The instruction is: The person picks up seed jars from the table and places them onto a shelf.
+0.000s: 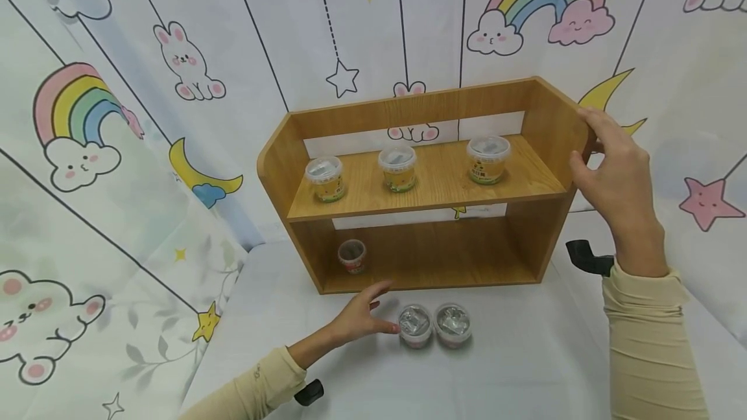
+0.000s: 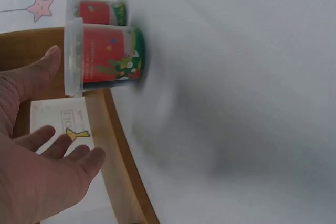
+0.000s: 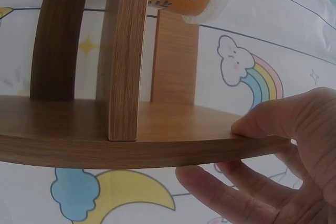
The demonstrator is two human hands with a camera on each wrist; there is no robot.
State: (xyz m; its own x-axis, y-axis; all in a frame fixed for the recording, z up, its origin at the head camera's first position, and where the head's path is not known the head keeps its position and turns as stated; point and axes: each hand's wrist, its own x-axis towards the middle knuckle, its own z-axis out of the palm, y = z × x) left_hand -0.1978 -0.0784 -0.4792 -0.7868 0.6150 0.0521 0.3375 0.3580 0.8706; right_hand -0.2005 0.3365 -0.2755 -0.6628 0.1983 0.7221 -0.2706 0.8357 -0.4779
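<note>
My left hand (image 1: 358,317) is beside two small lidded tubs on the white cloth, its fingers spread apart and its thumb by the lid of the left tub (image 1: 415,326). In the left wrist view this nearer tub (image 2: 107,56) has a red label and a clear lid. The right tub (image 1: 452,325) stands close against it. My right hand (image 1: 620,164) grips the right side panel of a two-level wooden shelf (image 1: 426,209). In the right wrist view, the thumb is on one face of the side panel (image 3: 173,150) and the fingers are on the other.
On the upper board stand three yellow-labelled tubs: left (image 1: 324,179), middle (image 1: 398,168) and right (image 1: 488,159). One red-labelled tub (image 1: 352,256) stands at the left of the lower level. A patterned cloth (image 1: 245,83) hangs behind the shelf.
</note>
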